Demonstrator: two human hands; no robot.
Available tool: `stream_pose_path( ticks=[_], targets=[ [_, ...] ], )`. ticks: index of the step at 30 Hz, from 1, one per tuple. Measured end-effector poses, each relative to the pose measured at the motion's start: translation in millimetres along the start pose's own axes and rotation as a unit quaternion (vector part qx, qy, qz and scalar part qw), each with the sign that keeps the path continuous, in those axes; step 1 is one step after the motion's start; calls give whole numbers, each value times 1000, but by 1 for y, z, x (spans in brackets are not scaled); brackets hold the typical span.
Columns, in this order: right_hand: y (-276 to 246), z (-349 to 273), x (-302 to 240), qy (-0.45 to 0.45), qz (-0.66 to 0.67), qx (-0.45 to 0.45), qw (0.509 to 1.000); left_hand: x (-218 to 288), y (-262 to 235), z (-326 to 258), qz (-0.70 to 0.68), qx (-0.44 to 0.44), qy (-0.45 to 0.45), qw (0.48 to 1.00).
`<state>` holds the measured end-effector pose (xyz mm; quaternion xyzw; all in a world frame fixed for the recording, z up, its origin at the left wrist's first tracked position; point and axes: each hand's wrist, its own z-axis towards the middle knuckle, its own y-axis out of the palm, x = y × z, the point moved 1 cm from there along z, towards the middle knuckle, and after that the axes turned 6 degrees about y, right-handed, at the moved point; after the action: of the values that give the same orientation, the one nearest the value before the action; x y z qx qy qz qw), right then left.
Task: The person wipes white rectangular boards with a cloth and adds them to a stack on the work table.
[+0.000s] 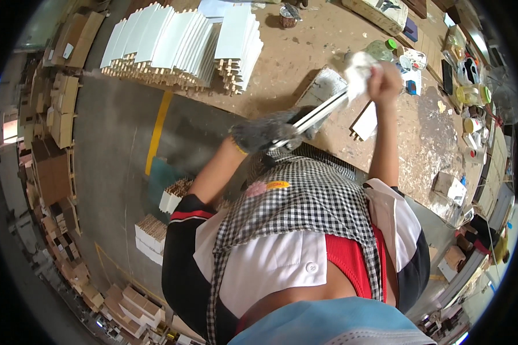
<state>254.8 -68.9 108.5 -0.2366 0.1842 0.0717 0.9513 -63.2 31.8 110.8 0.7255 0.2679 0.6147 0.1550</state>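
Observation:
My left hand (262, 133), in a dark grey glove, is closed around the lower end of a narrow white board (319, 115), tilted with its edge toward me. At the far end of that board, my bare right hand (387, 83) grips a crumpled white cloth (358, 75), which is pressed against it; the hand is slightly blurred. Beneath the board, a white-smeared block (327, 86) lies on the worn brown table (305, 52). Another small white board (365, 122) with wooden dowels at its end rests on the table near my right forearm.
Stacked white dowelled boards (172, 37) stand at the table's far left, beside a smaller stack (235, 43). A foil-topped cup (289, 17), a green-lidded jar (385, 49), a dark phone-like slab (446, 77) and containers line the far and right sides. More white pieces (151, 238) sit on the floor, left.

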Motion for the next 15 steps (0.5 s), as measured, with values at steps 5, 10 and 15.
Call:
stream_pose_path(
  ticks=[5, 10, 15],
  targets=[
    [-103, -41, 40, 322, 15, 26, 946, 66, -34, -7, 603, 179, 249, 736],
    [-116, -74, 3, 358, 12, 34, 933, 80, -124, 18, 763, 366, 138, 515],
    [-165, -112, -10, 449, -35, 52, 891, 94, -141, 47, 722, 406, -27, 560]
  ],
)
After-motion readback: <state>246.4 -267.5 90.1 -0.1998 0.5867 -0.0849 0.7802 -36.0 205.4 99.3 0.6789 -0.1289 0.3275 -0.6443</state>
